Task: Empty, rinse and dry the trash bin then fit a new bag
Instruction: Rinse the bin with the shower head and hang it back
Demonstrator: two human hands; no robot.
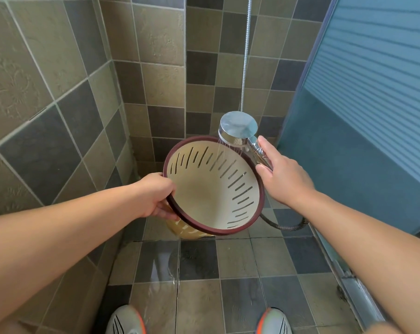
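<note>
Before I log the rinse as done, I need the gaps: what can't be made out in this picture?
Head view only:
- Outside and underside of the bin: hidden by its own rim and wall.
- Left hand fingertips: tucked behind the rim.
- Shower head spray face: turned away; only thin streams show.
- Hose upper run: cut off by the top edge.
- Shoes: cut off by the bottom edge.
- Wetness inside the bin: too faint to tell.

Trash bin (pixel 213 189) centre, tilted, mouth toward viewer, above tiled floor (pixel 240 261). Left hand (pixel 156 196) on rim's left edge. Shower head (pixel 238 127) above rim's upper right, right hand (pixel 281 174) on handle. Hose (pixel 283 225) loops below right. Shoes (pixel 126 320) at bottom edge.
</note>
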